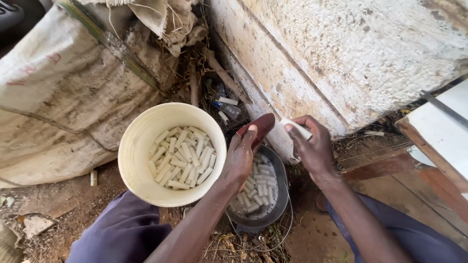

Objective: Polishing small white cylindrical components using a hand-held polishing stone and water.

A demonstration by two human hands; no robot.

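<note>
Left hand [240, 158] is wrapped shut around a dark red handle [258, 127], which sticks up past the thumb; blade not visible. Right hand [314, 148] pinches one white stick piece [296, 127] between thumb and fingers, its end just beside the handle tip. Both hands sit above a dark metal pot [279, 195] on the ground, holding water and more short white pieces; the left wrist hides part of its rim. Just left of the pot, touching or nearly so, stands a cream plastic bucket [141, 146] with a loose pile of the same white cut pieces [181, 157] in the bottom. Large dirty white woven sack [63, 97] leans at upper left, faint red marks near its top left edge, a green stripe along its right edge. Rough whitewashed wall [351, 53] rises behind the hands. In the gap between sack and wall: sticks, roots and a small clear plastic bottle [226, 109]. White board [446, 131] with wooden edge at right edge. Blue trouser knees at bottom.
</note>
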